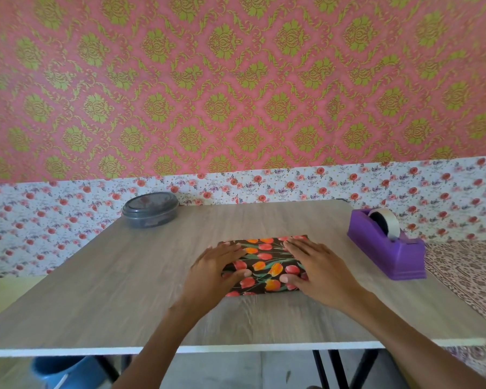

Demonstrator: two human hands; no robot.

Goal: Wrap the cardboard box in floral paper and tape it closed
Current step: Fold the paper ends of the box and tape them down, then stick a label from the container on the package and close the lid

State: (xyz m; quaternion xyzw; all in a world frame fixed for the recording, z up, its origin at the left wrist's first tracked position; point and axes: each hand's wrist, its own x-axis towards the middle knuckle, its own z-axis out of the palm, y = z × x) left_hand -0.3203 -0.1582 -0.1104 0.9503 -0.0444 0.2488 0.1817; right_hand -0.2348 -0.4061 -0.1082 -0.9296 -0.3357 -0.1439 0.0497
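Note:
A flat box wrapped in dark floral paper (pixel 264 262) with red and orange tulips lies in the middle of the wooden table (pixel 124 290). No bare cardboard shows. My left hand (pixel 216 268) lies flat on the box's left side, fingers straight and thumb along the near edge. My right hand (pixel 312 265) rests flat on its right side, thumb pointing inward over the paper. A purple tape dispenser (pixel 390 245) with a white roll stands at the table's right edge, apart from both hands.
A grey round lidded container (pixel 150 209) sits at the table's far left corner. A wall with floral paper runs behind the table. A blue bucket (pixel 59 369) stands under the table's near left. Patterned cloth (pixel 466 273) lies to the right.

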